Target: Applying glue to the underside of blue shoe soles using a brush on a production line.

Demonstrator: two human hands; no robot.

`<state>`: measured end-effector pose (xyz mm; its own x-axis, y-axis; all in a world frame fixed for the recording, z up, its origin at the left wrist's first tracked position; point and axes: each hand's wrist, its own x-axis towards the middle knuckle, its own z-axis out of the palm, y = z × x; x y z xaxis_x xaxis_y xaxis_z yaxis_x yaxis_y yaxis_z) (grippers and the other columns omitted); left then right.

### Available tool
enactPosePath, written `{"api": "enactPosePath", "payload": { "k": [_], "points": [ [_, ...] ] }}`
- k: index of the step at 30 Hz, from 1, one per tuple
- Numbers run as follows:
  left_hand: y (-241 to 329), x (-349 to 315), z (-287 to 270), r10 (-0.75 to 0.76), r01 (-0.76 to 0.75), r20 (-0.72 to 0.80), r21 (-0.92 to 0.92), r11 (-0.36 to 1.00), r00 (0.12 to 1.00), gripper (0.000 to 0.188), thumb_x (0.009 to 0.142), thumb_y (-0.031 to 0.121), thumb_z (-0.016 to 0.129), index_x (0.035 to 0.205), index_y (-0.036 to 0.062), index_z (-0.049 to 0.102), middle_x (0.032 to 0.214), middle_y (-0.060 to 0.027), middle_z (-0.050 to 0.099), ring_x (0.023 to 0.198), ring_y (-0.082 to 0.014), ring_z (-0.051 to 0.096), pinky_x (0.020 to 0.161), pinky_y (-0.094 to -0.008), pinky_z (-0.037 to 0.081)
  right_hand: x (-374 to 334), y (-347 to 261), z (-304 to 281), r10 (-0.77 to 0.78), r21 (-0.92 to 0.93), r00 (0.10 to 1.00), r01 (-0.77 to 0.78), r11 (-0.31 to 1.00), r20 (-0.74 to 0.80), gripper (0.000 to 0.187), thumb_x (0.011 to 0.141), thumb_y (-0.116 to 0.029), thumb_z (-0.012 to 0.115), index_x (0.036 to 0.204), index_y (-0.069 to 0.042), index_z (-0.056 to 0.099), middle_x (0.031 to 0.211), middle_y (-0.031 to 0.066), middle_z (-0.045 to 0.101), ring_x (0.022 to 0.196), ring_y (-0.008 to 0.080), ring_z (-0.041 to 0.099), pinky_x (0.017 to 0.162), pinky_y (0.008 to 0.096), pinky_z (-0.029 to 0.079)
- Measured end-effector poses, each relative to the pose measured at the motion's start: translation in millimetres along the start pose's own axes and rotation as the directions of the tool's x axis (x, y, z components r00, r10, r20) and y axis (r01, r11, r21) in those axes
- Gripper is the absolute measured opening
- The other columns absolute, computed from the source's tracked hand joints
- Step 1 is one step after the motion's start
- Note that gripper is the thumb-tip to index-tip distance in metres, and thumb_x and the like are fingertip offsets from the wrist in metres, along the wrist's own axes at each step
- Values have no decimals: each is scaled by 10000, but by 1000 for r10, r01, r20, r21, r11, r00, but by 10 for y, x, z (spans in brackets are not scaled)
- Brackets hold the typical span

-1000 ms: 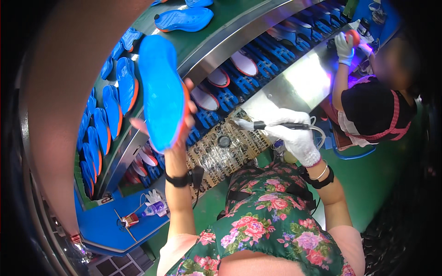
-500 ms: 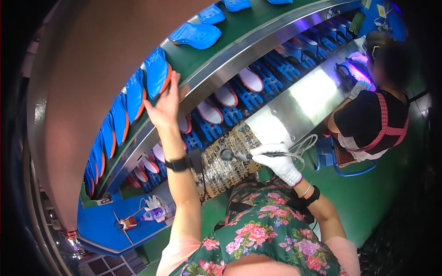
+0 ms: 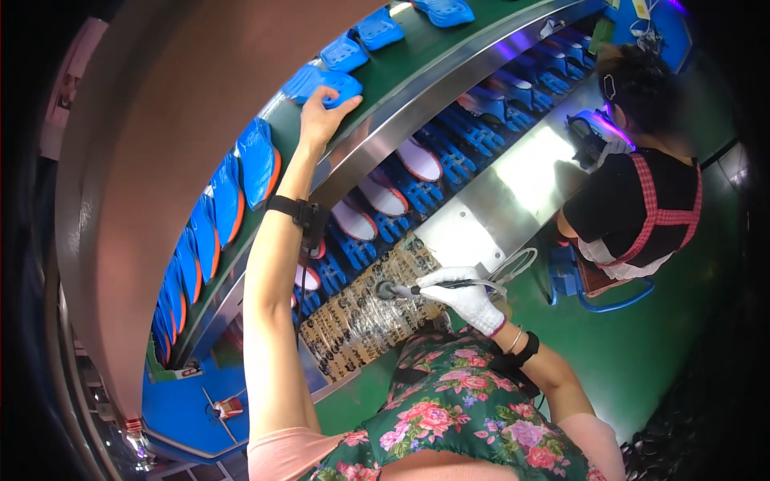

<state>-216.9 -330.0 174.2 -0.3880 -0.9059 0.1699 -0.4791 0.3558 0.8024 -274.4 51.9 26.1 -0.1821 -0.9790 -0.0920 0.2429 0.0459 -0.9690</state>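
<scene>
At the upper conveyor, my bare left hand (image 3: 322, 120) has its fingers and thumb on the near edge of a blue clog-shaped shoe piece (image 3: 309, 81), closed on it. The piece lies on the green belt (image 3: 401, 68). My right hand (image 3: 469, 303), in a white glove, is shut on a slim suction-cup tool (image 3: 407, 289) with a pale hose. Its round dark cup (image 3: 386, 289) is over the tape-covered board (image 3: 353, 325) in front of me; I cannot tell whether it touches. Left of my left hand, blue pieces with orange rims (image 3: 259, 164) stand tilted in a row.
Below the belt's metal rail (image 3: 385, 132), a lower line carries white-topped soles (image 3: 383, 197) on blue holders. A co-worker (image 3: 642, 200) sits at the right on a stool (image 3: 589, 280), beside a purple-lit spot. A blue table (image 3: 172, 409) stands at lower left.
My left hand has gone from open beside an orange-rimmed piece, up and right, to grasp a blue shoe piece. My right hand with the tool has shifted slightly down and left.
</scene>
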Motion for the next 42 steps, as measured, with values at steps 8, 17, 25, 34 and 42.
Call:
{"api": "enactPosePath", "payload": {
  "k": [8, 17, 25, 34, 42],
  "points": [
    [-14, 179, -120, 181, -150, 204, -159, 976, 962, 394, 826, 374, 874, 1021, 102, 666, 1035, -21, 627, 947, -135, 541, 802, -282, 413, -61, 5, -206, 1, 49, 996, 4, 999, -91, 178, 880, -25, 758, 1048, 22, 788, 993, 101, 786, 904, 158, 728, 839, 292, 580],
    [-532, -1243, -545, -238, -18, -168, -849, 528, 957, 483, 976, 170, 689, 1391, -1, 510, 1388, -149, 543, 1286, -286, 567, 1121, -490, 453, -20, 71, -333, 67, 114, 992, -55, 992, -107, 199, 895, -65, 757, 1072, 21, 782, 1024, 96, 781, 887, 132, 718, 823, 275, 574],
    [-498, -2471, 24, -383, 236, 17, -813, 532, 923, 762, 809, 25, 722, 1501, 9, 404, 1347, -163, 598, 1184, -294, 629, 1043, -419, 512, 57, -745, -396, 110, 550, 971, 27, 834, -213, 181, 836, 87, 722, 1008, 36, 749, 916, 140, 754, 729, 192, 708, 656, 287, 574],
    [-889, -3168, 560, -121, 475, 491, -869, -139, 863, 781, 764, 259, 806, 1439, 12, 501, 1296, -203, 657, 1189, -363, 650, 1073, -527, 506, 170, -1326, -177, -305, 96, 950, 310, 946, -60, 215, 879, -2, 767, 1093, 3, 761, 1080, 102, 768, 1015, 163, 725, 923, 309, 571],
    [-35, -3103, 764, -343, 412, 380, -911, 23, 859, 971, 951, 834, 293, 1634, 145, 261, 1631, -96, 378, 1467, -330, 395, 1240, -487, 290, 269, -1237, -170, -562, -288, 827, 533, 795, -22, 205, 864, -19, 778, 1068, -21, 761, 1034, 114, 757, 990, 190, 734, 889, 320, 584]
  ]
}}
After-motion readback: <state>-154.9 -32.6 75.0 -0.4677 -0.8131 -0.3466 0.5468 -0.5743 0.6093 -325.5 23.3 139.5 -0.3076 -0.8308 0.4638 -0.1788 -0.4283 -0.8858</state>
